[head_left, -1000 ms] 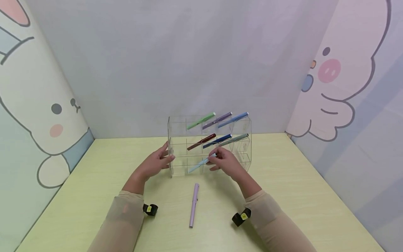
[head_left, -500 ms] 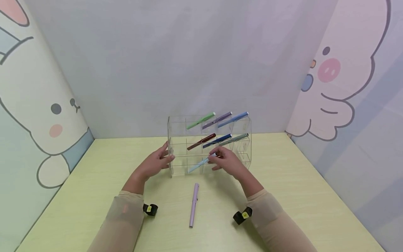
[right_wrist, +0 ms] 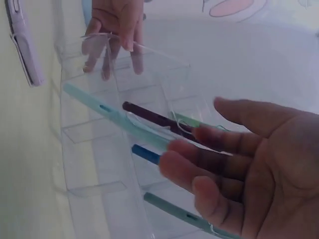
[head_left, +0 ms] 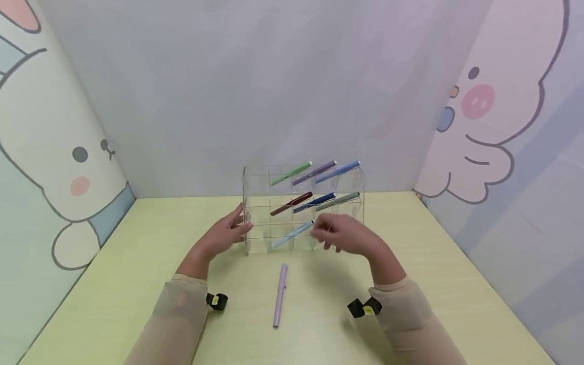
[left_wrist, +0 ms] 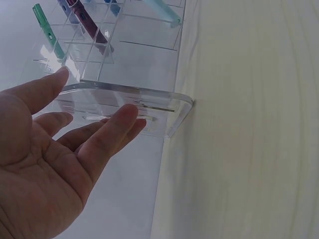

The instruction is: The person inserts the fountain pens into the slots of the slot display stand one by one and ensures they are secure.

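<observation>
A clear acrylic pen rack (head_left: 259, 231) stands on the table with slanted pens on its tiers. My left hand (head_left: 222, 234) rests at the rack's left side panel, its fingers fairly straight against the clear wall in the left wrist view. A light blue pen (head_left: 292, 234) lies slanted in the lowest tier. Just right of its upper end is my right hand (head_left: 344, 233), with loosely bent fingers and nothing held; the right wrist view shows the thumb apart from the fingers. On the table in front of the rack lies a lilac pen (head_left: 280, 296).
The middle tier holds a dark red pen (head_left: 292, 204), a dark blue pen (head_left: 315, 203) and a grey-green pen (head_left: 338, 201). Above them sit a green pen (head_left: 291, 173), a purple pen (head_left: 315, 173) and a blue pen (head_left: 338, 172). A pale wall closes off the back.
My right hand has let go of the light blue pen and moved a little to the right. That pen stays in the lowest tier. The left hand keeps its place at the rack.
</observation>
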A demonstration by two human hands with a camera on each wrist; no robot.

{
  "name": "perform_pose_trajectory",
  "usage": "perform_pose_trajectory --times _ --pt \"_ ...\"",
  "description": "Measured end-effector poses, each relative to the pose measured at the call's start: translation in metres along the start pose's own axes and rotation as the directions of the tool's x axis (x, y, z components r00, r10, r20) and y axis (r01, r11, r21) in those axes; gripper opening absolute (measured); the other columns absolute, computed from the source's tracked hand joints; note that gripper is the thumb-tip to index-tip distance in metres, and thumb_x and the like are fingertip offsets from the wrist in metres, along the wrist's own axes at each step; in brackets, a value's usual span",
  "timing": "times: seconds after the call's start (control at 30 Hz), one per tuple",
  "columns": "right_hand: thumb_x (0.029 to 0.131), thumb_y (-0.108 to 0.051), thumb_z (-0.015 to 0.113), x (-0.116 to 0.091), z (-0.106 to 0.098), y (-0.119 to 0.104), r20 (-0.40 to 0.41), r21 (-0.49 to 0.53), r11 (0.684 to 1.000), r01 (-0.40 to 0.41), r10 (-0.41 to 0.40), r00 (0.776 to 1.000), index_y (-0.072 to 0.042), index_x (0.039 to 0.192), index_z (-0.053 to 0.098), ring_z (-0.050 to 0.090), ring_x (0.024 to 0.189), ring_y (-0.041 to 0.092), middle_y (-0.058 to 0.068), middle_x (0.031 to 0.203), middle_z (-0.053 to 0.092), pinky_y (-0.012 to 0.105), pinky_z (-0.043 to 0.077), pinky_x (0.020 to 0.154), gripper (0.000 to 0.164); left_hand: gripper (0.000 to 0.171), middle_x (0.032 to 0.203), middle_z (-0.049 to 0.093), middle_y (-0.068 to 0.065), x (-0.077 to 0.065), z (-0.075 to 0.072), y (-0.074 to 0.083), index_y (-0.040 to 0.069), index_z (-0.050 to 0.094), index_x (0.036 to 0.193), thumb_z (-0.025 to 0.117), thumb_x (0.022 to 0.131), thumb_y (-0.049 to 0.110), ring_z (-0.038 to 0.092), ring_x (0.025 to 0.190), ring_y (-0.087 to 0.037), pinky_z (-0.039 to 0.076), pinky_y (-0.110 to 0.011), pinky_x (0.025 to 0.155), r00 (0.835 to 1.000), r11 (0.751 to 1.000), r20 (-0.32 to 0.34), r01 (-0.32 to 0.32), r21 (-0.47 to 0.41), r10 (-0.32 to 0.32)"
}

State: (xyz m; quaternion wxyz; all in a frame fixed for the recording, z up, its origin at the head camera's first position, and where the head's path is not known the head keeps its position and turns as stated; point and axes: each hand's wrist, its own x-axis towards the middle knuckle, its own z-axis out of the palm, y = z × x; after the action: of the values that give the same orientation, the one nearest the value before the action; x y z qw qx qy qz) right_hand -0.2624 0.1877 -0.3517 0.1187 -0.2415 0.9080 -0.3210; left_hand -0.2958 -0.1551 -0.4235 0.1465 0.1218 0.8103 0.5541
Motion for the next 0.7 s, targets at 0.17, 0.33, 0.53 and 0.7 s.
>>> perform_pose_trajectory --times 0.17,0.33,0.53,0.7 --pt "0.097 -0.036 0.062 0.011 0.037 -0.005 0.306 -0.071 0.997 0.043 -0.019 0.952 -0.025 0.126 0.058 0.069 0.079 0.022 -0.002 0.097 0.07 0.031 0.056 0.061 0.031 0.077 0.162 0.021 -0.018 -0.006 0.001 0.009 0.034 -0.002 0.158 0.052 0.103 0.036 0.052 0.128 -0.044 0.022 -0.066 0.114 1.0 1.0 0.006 0.014 -0.009 -0.014" --pt "0.096 -0.029 0.065 0.022 0.07 -0.003 0.364 -0.19 0.981 0.035 0.037 0.931 -0.035 0.141 0.048 0.065 0.065 0.014 -0.006 0.083 0.068 0.027 0.05 0.059 0.049 0.079 0.161 0.024 -0.017 -0.004 0.003 0.005 0.037 0.001 0.158 0.055 0.1 0.041 0.054 0.126 -0.043 0.024 -0.066 0.113 1.0 1.0 0.003 0.001 -0.012 -0.001" --pt "0.094 -0.024 0.066 0.026 0.085 0.001 0.351 -0.27 0.96 0.075 0.026 0.936 -0.04 0.136 0.053 0.053 0.056 0.01 -0.004 0.069 0.06 0.025 0.044 0.055 0.046 0.078 0.161 0.024 -0.015 0.003 0.002 -0.002 0.041 0.002 0.156 0.055 0.099 0.045 0.054 0.126 -0.041 0.025 -0.065 0.113 1.0 1.0 0.006 -0.018 -0.011 0.018" --pt "0.09 -0.022 0.068 0.029 0.091 0.002 0.292 -0.425 0.896 0.127 0.003 0.956 -0.035 0.112 0.063 0.051 0.069 0.01 -0.011 0.08 0.058 0.025 0.043 0.061 0.026 0.079 0.162 0.022 -0.015 0.002 0.002 -0.002 0.041 0.0 0.156 0.055 0.099 0.046 0.055 0.126 -0.042 0.024 -0.066 0.113 1.0 1.0 0.011 -0.013 -0.007 0.013"
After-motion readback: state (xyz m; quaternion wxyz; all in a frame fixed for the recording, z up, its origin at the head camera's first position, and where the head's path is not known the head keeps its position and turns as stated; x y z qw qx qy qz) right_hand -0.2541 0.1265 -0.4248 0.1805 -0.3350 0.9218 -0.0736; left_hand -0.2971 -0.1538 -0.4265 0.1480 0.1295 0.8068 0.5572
